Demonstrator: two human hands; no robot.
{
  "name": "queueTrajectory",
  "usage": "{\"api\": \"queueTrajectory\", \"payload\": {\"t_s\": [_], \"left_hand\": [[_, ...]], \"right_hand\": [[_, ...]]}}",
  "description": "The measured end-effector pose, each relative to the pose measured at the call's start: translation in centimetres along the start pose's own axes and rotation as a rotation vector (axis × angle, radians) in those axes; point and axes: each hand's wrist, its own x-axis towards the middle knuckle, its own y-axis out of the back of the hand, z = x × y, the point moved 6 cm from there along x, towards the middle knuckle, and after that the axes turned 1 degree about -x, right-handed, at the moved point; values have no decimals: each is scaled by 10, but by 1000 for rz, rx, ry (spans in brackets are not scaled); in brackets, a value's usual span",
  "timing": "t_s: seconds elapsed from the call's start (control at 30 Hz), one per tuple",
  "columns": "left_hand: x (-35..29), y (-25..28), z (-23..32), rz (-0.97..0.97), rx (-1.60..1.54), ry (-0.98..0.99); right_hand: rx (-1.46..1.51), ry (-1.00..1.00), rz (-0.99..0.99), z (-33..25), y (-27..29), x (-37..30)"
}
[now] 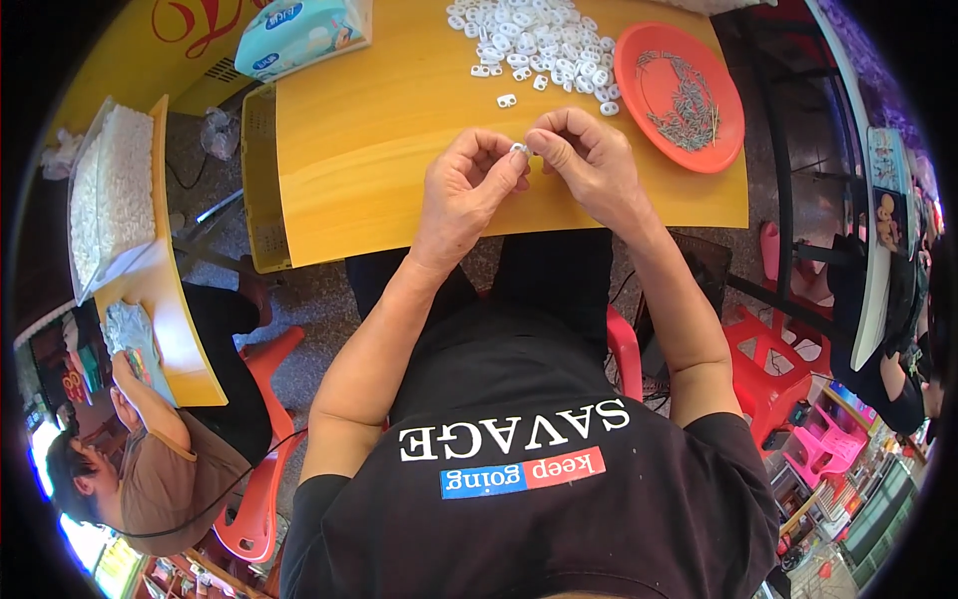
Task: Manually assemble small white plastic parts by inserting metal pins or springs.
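Note:
My left hand [461, 195] pinches a small white plastic piece with two holes [518, 148] between thumb and fingertips, just above the table's near half. Thumb and forefinger of my right hand [597, 172] are closed against the right end of that piece. Whatever those right fingertips hold is too small and covered to make out. Beyond my hands lies a heap of similar white two-holed pieces [539, 45], with one loose piece [507, 101] lying nearer to me. At the right, a round red plate [689, 157] carries many thin grey metal bits [691, 108].
The yellow table [359, 170] bears a blue tissue pack [304, 38] at its far left. To my left, a person [165, 469] sits at another table with a clear bin of white pieces [115, 190]. Red plastic stools [768, 369] stand at the right.

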Motion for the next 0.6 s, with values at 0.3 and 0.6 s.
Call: {"api": "queueTrajectory", "payload": {"t_s": [0.3, 0.6], "left_hand": [[0, -1, 1, -2, 19, -6], [0, -1, 1, 1, 22, -15]], "right_hand": [[195, -125, 7, 6, -2, 1], [70, -94, -4, 2, -3, 1]]}}
